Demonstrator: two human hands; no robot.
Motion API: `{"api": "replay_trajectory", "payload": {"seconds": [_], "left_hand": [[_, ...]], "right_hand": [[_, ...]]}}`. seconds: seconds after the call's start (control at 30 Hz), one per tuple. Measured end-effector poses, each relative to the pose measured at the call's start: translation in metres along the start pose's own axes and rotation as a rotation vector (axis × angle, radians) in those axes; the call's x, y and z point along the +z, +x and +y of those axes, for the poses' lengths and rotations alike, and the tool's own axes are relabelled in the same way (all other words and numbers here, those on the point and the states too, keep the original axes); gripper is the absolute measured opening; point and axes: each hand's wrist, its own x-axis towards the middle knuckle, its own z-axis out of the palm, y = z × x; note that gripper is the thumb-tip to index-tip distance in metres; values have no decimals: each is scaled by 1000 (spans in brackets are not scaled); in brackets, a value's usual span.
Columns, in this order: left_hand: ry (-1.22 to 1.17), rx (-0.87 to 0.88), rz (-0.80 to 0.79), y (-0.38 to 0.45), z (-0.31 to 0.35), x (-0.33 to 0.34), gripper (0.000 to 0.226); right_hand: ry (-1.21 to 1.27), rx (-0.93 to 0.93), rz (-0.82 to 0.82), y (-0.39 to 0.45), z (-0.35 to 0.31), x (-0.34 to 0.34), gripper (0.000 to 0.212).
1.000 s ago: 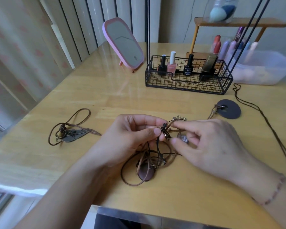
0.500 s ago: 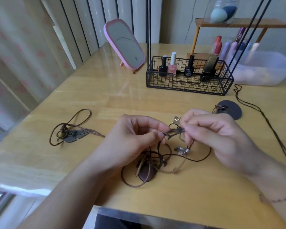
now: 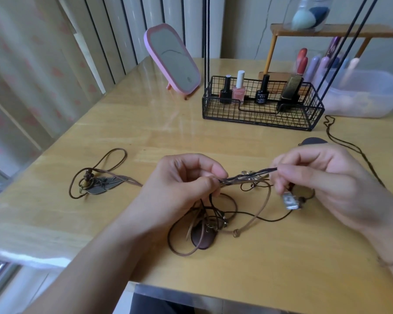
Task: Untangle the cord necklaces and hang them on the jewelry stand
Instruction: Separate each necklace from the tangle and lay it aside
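A tangle of brown and black cord necklaces [image 3: 216,214] lies on the wooden table [image 3: 159,137], with a dark oval pendant [image 3: 202,237] under it. My left hand [image 3: 182,184] pinches one end of a taut bundle of cords [image 3: 247,176]. My right hand [image 3: 322,177] pinches the other end; a small silver pendant [image 3: 289,201] hangs below its fingers. The jewelry stand, a black wire basket [image 3: 259,116] with thin upright rods [image 3: 205,41], stands behind. Its top is out of view.
A separate cord necklace with a leaf pendant [image 3: 100,185] lies at the left. Another with a dark round pendant [image 3: 313,141] trails right behind my right hand. Nail polish bottles [image 3: 238,89] stand in the basket. A pink mirror [image 3: 171,60], a plastic tub [image 3: 363,96] and a small shelf [image 3: 331,34] stand at the back.
My right hand has moved right, away from my left hand, drawing the cords out taut between them. The silver pendant moved right with it.
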Motion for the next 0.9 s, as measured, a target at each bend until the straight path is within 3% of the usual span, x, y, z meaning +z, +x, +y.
{"api": "replay_trajectory", "payload": {"seconds": [0.13,0.23,0.3,0.43,0.53,0.63,0.77,0.9], "left_hand": [[-69,22,35,1,1,0,18],[-67,84,14,0,1,1,20],[-33,126,-9,0,1,2,19],[-5,171,-42,0,0,3,17],[-6,185,-58,0,0,5,15],[32,180,-46,0,-1,6,9],[55,167,10,1,-2,8,8],[60,165,24,2,-2,7,9]], "right_hand": [[-250,44,49,-1,4,-2,21],[-467,68,-50,-6,3,-6,26],[-477,15,-32,-6,-2,-5,39],[-432,-108,66,6,-4,14,34],[-503,-94,46,8,1,30,28],[-453,-102,127,8,3,37,6],[-393,-39,201,7,2,33,10],[-463,33,154,7,1,32,16]]}}
